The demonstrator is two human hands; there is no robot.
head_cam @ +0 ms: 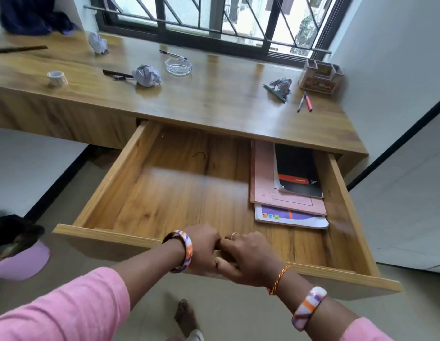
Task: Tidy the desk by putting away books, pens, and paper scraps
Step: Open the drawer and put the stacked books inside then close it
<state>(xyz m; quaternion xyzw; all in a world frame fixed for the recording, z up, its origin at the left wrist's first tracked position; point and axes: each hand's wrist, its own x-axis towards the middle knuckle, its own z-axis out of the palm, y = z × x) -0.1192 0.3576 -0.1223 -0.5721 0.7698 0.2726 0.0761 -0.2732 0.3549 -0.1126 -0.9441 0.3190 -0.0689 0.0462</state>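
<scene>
Both the left hand (204,244) and the right hand (248,257) were clenched on the front edge of the open drawer (103,233). To shut it well, the person would have needed to push evenly at the middle, so it ran straight. Three books (287,193) lay stacked at its right side: black on pink on purple-and-white. Crumpled paper scraps (147,74) and pens (305,102) lay scattered on the surface (214,94).

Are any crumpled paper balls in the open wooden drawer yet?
No: the open wooden drawer holds only a stack of books at its right side, while the three crumpled paper balls lie on the wooden desktop.
</scene>
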